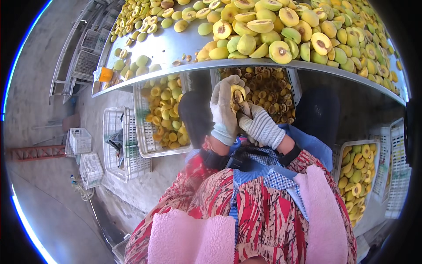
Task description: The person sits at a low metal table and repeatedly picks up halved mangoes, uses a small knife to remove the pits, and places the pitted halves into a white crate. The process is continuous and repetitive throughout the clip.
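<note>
Both my hands wear light knit work gloves and meet above a crate of discarded pits and scraps. In my left hand (222, 109) is a yellow peach half (238, 90), its cut face turned towards me. My right hand (263, 125) grips a small pitting tool (245, 107); its dark metal end is at the flesh of that half. Its exact blade shape is hard to make out. Just beyond my hands, halved peaches (260, 29) lie heaped on a metal table (174, 39), many with the stone still in the cut face. Brown stones and scraps (270, 92) fill the crate below.
A plastic crate (141, 132) of pitted halves stands left of my legs. Farther left are a white crate (113, 158) holding dark cloth and smaller crates (90, 168). Another crate (376, 175) of peach halves is at right. An orange container (105, 75) sits at the table's left corner.
</note>
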A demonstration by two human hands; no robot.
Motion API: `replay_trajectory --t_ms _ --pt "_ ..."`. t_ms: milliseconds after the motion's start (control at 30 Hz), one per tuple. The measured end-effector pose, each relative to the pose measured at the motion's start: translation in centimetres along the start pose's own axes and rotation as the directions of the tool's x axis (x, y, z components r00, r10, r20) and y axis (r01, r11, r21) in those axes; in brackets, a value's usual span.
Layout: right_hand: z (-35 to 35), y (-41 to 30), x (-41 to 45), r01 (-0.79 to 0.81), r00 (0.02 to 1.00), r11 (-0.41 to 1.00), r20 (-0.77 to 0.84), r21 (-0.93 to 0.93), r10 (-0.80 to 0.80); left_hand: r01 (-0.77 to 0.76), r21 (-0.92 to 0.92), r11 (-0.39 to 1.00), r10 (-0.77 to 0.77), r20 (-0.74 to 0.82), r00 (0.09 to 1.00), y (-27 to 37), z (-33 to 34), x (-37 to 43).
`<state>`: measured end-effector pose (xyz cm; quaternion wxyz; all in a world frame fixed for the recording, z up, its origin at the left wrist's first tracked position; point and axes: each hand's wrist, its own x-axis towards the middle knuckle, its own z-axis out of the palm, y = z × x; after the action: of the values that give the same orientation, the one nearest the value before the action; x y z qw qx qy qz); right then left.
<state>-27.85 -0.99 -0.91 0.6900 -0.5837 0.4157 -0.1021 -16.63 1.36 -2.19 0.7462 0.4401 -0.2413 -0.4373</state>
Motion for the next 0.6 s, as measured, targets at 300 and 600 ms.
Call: replay_trajectory --t_ms 300,600 --pt "-1.0 0.3 -0.9 -0.059 0.984 0.998 0.164 -0.032 0.063 0.171 0.078 0.982 -0.176 0.076 0.981 0.5 -0.6 -0.5" --pt "-3.1 1.9 -0.4 -0.307 0.860 0.934 0.474 0.183 0.190 0.305 0.369 0.878 -0.423 0.298 0.856 1.1 -2.8 1.3"
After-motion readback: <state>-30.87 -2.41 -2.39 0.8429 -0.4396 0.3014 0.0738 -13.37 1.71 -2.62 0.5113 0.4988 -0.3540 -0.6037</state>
